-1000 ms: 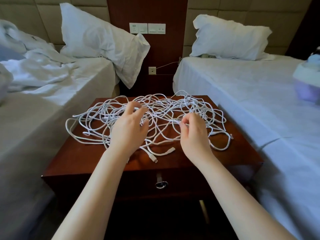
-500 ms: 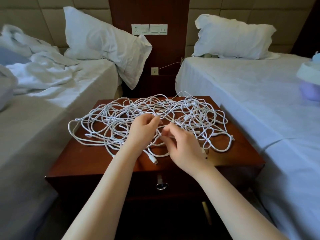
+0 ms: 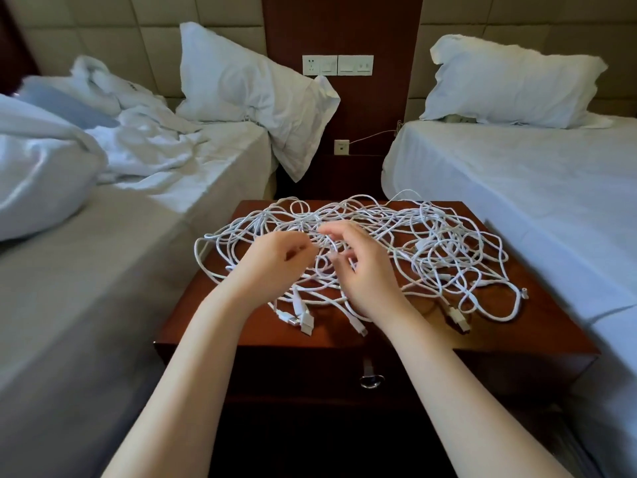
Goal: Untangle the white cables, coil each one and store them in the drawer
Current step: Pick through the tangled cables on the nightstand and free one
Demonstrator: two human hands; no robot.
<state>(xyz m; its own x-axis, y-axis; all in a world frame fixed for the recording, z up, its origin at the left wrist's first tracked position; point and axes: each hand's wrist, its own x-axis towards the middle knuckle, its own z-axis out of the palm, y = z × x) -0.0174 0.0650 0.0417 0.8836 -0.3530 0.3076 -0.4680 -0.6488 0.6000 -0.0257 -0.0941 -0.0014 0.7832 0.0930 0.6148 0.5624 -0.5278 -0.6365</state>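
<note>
- Over the nightstand's (image 3: 551,326) left half, the left hand (image 3: 275,260) curls its fingers in and pinches a strand of the white cables (image 3: 431,243).
- Across the nightstand top, the tangle's long axis runs left to right. Several plug ends point toward the front edge, above the closed drawer (image 3: 310,370).
- Right of the nightstand's centre, the right hand (image 3: 368,274) hooks half-curled fingers through loops. A hard pull would likely tighten knots or drag loops off the right edge.

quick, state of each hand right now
Left hand: pinching a strand of the white cables.
Right hand: pinching another strand of the tangle.
</note>
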